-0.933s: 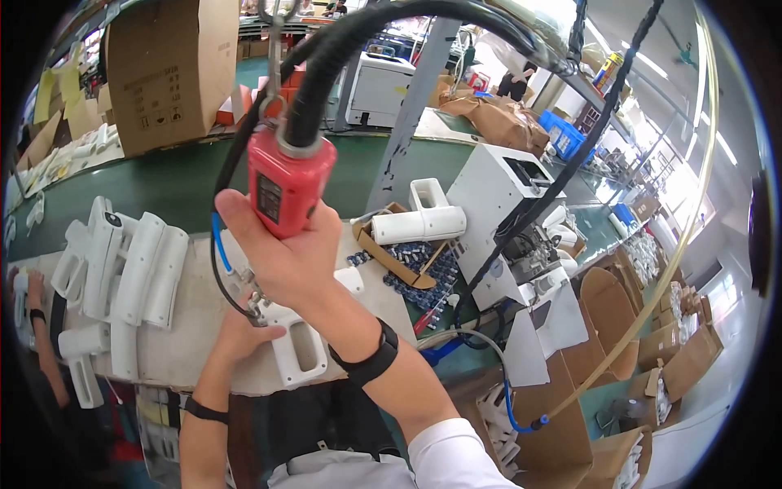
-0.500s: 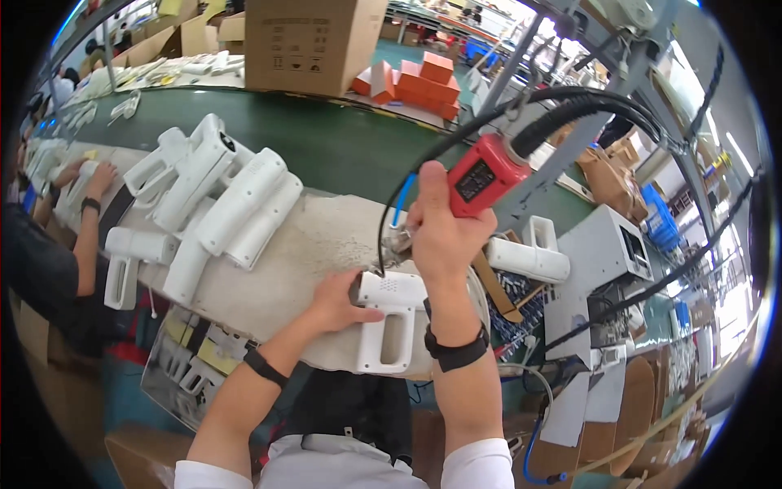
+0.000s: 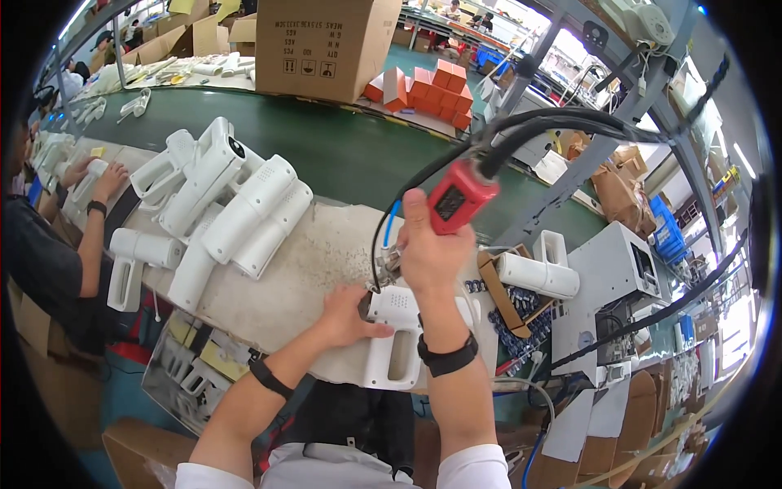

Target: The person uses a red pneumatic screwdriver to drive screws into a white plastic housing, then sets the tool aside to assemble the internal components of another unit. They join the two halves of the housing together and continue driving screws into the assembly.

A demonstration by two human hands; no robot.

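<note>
1. your right grip (image 3: 437, 253) is clenched around a red power screwdriver (image 3: 463, 196), held tilted, its upper end leaning to the right and its thick black cable (image 3: 562, 122) running off from the top.
2. the screwdriver's metal nose (image 3: 393, 261) points down toward the left end of a white handled housing (image 3: 395, 301); you cannot tell from here whether the tip touches it. a short blue tube (image 3: 392, 222) stands beside the nose.
3. that housing lies on the table (image 3: 326, 236) in front of you, near its edge, its loop handle turned toward your body.
4. your left grip (image 3: 346, 316) grasps the housing at its left end, the thumb reaching over toward the handle; some fingertips are hidden.
5. you wear a black wristband (image 3: 446, 356) on the right wrist and another on the left.
6. to your left, a pile of similar white housings (image 3: 252, 212) rests on the table, some leaning on each other.
7. to your right, one more white housing (image 3: 538, 275) lies beside a strip of brown cardboard (image 3: 503, 293) and many small dark blue parts (image 3: 513, 320), near a white machine (image 3: 607, 265).
8. at far left, a co-worker's hands (image 3: 106, 179) are on a white part.
</note>
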